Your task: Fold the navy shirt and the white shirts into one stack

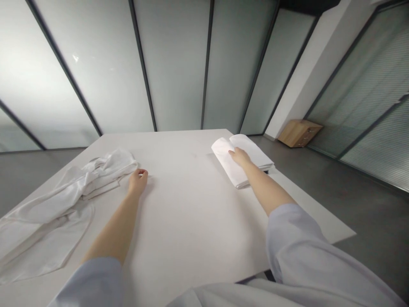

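My right hand (240, 157) lies over the left part of a folded white cloth (254, 150), gripping it from above at the table's right side. The cloth is stacked in flat layers, with a groove between its two halves. Across the table, my left hand (138, 181) rests by the right end of a crumpled white garment (73, 187). Its fingers are curled in, and I see nothing between them. Whether that hand touches the garment's edge is hard to tell. The garment spreads loosely down the table's left side, wrinkled and partly bunched.
Both things lie on a large white table (185, 213). A small dark object (266, 172) shows at the folded cloth's right edge. Beyond stand frosted glass panels (174, 64), and a wooden cabinet (299, 133) is on the floor at the far right.
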The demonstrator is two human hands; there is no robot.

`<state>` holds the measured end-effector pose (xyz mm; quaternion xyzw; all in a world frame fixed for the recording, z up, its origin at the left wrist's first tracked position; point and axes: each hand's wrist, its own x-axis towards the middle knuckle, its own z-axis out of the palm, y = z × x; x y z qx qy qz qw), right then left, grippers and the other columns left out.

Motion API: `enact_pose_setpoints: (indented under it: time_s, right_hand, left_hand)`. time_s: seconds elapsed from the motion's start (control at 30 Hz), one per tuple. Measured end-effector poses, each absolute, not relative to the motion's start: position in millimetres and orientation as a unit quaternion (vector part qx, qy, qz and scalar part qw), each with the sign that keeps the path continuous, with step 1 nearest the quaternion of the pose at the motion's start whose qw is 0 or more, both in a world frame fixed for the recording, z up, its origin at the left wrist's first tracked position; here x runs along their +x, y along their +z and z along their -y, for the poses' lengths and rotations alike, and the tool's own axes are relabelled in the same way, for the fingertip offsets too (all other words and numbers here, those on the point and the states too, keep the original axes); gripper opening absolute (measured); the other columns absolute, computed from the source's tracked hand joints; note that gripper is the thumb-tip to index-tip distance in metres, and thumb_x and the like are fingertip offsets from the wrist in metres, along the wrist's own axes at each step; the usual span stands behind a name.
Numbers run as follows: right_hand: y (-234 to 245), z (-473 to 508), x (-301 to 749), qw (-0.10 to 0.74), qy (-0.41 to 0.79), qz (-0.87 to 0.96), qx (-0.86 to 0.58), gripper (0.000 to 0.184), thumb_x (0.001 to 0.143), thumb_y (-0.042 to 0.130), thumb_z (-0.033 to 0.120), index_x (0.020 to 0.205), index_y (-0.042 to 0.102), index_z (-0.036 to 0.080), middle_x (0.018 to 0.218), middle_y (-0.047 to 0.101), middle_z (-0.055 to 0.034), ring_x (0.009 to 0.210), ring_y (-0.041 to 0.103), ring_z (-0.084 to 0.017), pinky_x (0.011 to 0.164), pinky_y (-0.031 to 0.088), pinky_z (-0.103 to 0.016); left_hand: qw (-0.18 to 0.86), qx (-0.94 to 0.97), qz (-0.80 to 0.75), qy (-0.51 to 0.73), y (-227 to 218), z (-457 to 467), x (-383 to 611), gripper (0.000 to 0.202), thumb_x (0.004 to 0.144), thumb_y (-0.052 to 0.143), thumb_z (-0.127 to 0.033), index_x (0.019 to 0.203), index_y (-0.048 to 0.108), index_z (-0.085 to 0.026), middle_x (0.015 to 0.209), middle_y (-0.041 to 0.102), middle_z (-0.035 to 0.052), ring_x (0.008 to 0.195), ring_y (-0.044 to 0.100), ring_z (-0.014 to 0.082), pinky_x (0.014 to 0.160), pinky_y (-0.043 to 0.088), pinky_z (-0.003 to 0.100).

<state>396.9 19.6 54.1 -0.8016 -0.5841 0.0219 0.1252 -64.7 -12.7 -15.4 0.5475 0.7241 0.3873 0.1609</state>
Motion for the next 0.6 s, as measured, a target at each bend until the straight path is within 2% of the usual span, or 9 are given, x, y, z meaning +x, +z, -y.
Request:
enact_pose_setpoints:
  time_s: [0.2, 0.47, 0.6]
  right_hand:
    - [91.0, -33.4, 458.0, 0.187, -0.02, 0.533, -0.825, 0.051, 0.097, 0.04, 0.045, 0.129, 0.057, 0.009, 0.126, 0.062, -0.0208, 0.117, 0.058, -0.029, 0.093, 0.043, -0.033]
    - [116.5, -60.8, 514.8, 0.165, -0.047, 0.513, -0.841, 0.053, 0.094, 0.049, 0.041, 0.132, 0.056, 0.006, 0.128, 0.06, -0.024, 0.118, 0.058, -0.03, 0.095, 0.045, -0.036]
    - [115.4, -76.8, 520.6, 0.164, -0.034, 0.515, -0.841, 0.052, 0.093, 0.049, 0.04, 0.13, 0.059, 0.005, 0.126, 0.062, -0.0234, 0.117, 0.059, -0.029, 0.094, 0.046, -0.035]
  left_hand:
    - [0.154, 0.575, -0.72, 0.358, -16.0, 14.1, -61.9, 0.02, 0.076, 0.048, -0.036, 0.084, 0.062, -0.023, 0.068, 0.065, 0.0023, 0.07, 0.064, 0.0225, 0.069, 0.047, 0.031]
    - [0.129, 0.59, -0.724, 0.332, -17.3, 16.7, -62.5, 0.025, 0.078, 0.049, -0.036, 0.092, 0.065, -0.022, 0.082, 0.071, 0.0062, 0.079, 0.066, 0.0242, 0.075, 0.049, 0.032]
    - [0.122, 0.597, -0.729, 0.312, -16.2, 18.4, -62.1, 0.026, 0.078, 0.049, -0.035, 0.094, 0.064, -0.022, 0.081, 0.07, 0.0056, 0.08, 0.066, 0.0241, 0.077, 0.049, 0.033]
